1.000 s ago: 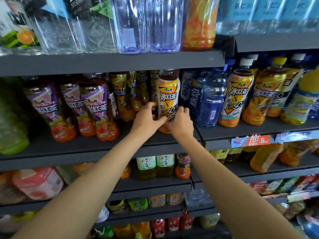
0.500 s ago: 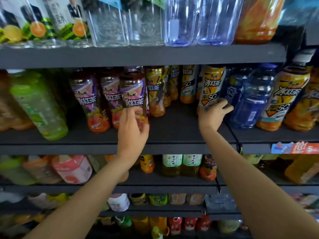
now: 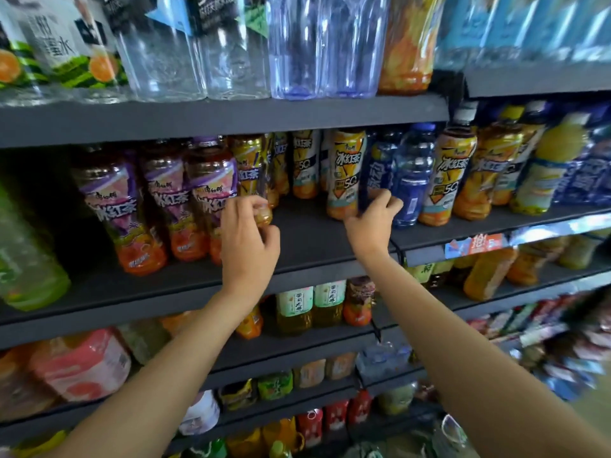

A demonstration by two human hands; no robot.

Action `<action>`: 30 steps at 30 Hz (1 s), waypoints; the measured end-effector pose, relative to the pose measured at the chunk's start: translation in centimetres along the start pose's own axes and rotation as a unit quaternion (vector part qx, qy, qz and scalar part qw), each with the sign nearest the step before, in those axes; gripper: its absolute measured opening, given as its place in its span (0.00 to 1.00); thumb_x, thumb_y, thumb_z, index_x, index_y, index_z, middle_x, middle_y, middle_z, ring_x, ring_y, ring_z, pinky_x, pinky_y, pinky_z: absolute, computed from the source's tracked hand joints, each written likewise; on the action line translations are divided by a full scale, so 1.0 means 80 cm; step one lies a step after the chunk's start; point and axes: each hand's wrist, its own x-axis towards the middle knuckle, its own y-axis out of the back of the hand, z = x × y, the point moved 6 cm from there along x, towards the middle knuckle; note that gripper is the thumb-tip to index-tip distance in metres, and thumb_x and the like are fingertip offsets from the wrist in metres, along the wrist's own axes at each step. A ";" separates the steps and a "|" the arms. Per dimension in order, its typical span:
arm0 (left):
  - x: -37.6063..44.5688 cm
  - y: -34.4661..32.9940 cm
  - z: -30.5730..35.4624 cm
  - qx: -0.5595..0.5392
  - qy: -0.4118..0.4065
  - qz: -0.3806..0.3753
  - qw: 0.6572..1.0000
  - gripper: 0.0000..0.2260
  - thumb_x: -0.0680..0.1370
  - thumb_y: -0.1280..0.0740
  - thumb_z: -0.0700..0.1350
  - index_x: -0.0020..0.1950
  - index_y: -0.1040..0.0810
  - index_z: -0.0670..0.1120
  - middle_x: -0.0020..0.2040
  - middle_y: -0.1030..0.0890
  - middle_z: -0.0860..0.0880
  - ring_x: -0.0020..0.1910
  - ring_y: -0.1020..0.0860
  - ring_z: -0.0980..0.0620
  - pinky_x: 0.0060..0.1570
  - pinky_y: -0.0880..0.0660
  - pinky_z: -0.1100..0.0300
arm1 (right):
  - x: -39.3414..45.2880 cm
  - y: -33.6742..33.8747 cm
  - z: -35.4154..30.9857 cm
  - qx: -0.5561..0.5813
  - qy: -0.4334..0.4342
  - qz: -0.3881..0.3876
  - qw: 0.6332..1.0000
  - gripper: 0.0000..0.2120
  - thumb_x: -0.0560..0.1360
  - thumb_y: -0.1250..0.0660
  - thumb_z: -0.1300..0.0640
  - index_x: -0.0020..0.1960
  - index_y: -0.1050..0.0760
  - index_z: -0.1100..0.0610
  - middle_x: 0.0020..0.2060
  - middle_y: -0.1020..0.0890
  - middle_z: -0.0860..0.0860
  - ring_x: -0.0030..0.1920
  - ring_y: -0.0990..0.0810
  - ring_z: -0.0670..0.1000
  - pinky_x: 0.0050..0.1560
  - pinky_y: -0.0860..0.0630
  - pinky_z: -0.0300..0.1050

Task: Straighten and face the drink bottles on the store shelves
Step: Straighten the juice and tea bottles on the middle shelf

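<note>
**Two hands on the tea shelf**

We see our left hand [image 3: 249, 241] with fingers curled round the bottom of a yellow tea bottle [image 3: 253, 173], just right of three purple tea bottles [image 3: 165, 200]. Our right hand [image 3: 372, 223] pinches a dark blue bottle [image 3: 380, 166], which stands between an orange tea bottle [image 3: 345, 173] and a clear blue bottle [image 3: 413, 173]. All of them stand on the dark shelf [image 3: 307, 236], below the big water bottles [image 3: 195, 54].

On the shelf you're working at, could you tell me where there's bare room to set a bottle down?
Bare shelf lies between the left hand and right hand, in front of the set-back yellow bottles. Purple-label bottles crowd the left, blue bottles the right.
</note>
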 end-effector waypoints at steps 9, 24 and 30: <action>0.004 -0.118 0.103 -0.071 -0.065 -0.067 0.993 0.12 0.71 0.37 0.32 0.53 0.28 0.40 0.49 0.33 0.52 0.49 0.28 0.50 0.50 0.33 0.62 | 0.077 0.128 0.069 -0.058 -0.026 0.070 0.996 0.28 0.75 0.32 0.58 0.68 0.41 0.66 0.69 0.39 0.59 0.62 0.30 0.59 0.47 0.36 0.39; -0.022 -0.302 0.175 -0.050 0.020 -0.139 0.989 0.18 0.76 0.33 0.41 0.64 0.30 0.40 0.57 0.26 0.45 0.57 0.28 0.50 0.54 0.36 0.67 | 0.201 0.131 0.172 -0.053 0.032 -0.195 0.979 0.28 0.70 0.26 0.49 0.62 0.34 0.60 0.57 0.21 0.55 0.56 0.22 0.55 0.46 0.27 0.43; -0.017 -0.312 0.186 -0.086 0.034 -0.197 0.976 0.35 0.73 0.29 0.51 0.75 0.43 0.48 0.70 0.32 0.52 0.66 0.32 0.55 0.63 0.33 0.59 | 0.179 0.145 0.170 -0.029 0.096 -0.224 0.969 0.24 0.70 0.26 0.51 0.60 0.33 0.54 0.55 0.19 0.53 0.47 0.18 0.57 0.44 0.21 0.51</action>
